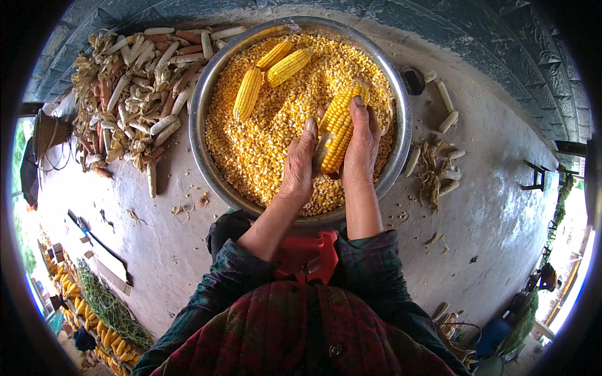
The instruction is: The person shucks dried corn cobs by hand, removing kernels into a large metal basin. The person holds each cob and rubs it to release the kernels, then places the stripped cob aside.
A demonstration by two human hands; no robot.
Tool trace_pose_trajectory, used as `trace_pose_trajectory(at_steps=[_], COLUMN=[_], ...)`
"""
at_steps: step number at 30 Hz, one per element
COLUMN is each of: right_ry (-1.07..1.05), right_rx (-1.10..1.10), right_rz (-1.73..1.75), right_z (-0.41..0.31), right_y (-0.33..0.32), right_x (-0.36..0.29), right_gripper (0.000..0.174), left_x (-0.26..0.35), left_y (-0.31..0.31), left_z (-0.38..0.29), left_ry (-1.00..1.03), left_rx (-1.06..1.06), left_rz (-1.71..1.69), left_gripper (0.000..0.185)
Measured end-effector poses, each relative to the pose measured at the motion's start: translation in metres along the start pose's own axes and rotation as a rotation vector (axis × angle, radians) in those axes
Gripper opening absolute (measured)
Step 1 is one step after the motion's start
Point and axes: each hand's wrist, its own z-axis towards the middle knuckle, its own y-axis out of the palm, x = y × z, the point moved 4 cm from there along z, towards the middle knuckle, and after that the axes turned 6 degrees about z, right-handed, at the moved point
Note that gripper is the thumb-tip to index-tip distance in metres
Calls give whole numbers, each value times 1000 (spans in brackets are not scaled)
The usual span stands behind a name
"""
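Note:
My right hand wraps around an ear of yellow corn, its thumb lying along the upper right side. Against the lower left side of that ear my left hand presses, thumb pointing up; its fingers are mostly hidden. A pale strip between the hands looks stripped of kernels. Below the ear is a wide metal basin filled with loose corn kernels. Three whole ears rest on the kernels at the upper left: one ear upright in view, a second ear and a third ear.
Bare cobs and husks form a heap left of the basin. More cobs and husks lie to its right. Between my knees is a red plastic object. Several corn ears and green stalks are at lower left.

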Motion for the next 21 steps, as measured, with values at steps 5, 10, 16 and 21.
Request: trace_pose_trajectory(at_steps=[5,10,16,21], right_ry=[37,61,32,-23], right_rx=[-92,-159,-188,-182], right_rz=[50,11,-95,-193], right_z=[0,0,-9,-12], right_y=[2,3,16,20], right_x=[2,-4,-15,-20], right_gripper=[52,54,51,51], left_x=[9,20,22,21], left_y=[6,4,-9,-13], left_z=[-2,-4,3,6], left_ry=[-24,36,-8,-107], left_rx=[-144,-237,-78,-27], left_rz=[-45,235,307,305], left_gripper=[65,56,69,70])
